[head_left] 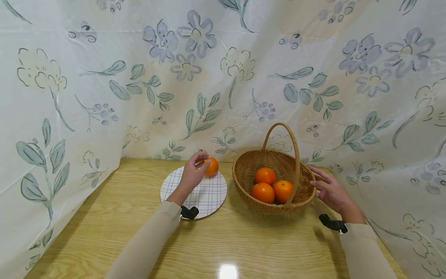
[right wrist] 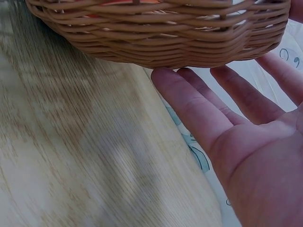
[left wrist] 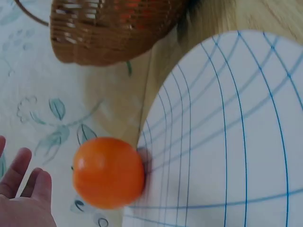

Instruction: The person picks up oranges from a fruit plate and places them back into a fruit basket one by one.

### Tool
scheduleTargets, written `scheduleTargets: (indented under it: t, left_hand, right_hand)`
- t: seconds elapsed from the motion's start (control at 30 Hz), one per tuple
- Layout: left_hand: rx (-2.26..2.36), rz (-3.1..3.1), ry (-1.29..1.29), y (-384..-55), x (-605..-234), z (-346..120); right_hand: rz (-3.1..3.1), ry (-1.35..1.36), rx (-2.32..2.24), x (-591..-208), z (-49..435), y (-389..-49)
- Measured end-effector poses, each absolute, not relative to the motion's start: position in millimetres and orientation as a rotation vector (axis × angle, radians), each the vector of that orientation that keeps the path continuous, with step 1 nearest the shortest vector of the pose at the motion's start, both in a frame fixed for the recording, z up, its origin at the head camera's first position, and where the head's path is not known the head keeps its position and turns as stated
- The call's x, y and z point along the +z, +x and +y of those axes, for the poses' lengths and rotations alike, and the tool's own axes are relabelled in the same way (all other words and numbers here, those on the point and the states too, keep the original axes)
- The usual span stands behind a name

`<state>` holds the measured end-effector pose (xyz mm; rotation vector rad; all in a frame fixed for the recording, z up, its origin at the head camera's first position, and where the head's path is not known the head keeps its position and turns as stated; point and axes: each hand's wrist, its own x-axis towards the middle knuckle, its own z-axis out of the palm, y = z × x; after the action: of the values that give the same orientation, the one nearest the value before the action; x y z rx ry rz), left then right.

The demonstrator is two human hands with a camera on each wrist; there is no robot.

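On a round white plate [head_left: 210,195] with blue grid lines, an orange [head_left: 212,166] sits near the far edge. My left hand [head_left: 194,170] is beside this orange, its fingers loosely extended. The left wrist view shows a gap between the hand [left wrist: 26,198] and the orange [left wrist: 109,172]. To the right stands a wicker basket [head_left: 244,190] with a tall handle and three oranges [head_left: 263,192] inside. At the basket's right side is my right hand [head_left: 331,192]. Its fairly straight fingers [right wrist: 189,101] touch the basket's woven side [right wrist: 175,47] in the right wrist view.
Both things stand on a light wooden table [head_left: 198,248]. A floral curtain [head_left: 195,97] hangs close behind the plate and basket and runs along both sides. The basket's arched handle [head_left: 295,155] rises high above its rim.
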<state>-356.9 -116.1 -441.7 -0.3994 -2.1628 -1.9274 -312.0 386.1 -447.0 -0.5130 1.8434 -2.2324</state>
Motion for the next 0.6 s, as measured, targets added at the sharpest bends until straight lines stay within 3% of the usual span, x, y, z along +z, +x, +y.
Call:
scheduleTargets:
  t: [0.6]
  left_hand:
    - [-1.834, -2.424, -0.24, -383.8, -459.6, -122.5]
  right_hand:
    - [1.917, -0.483, -2.186, -445.9, 388.0, -320.8]
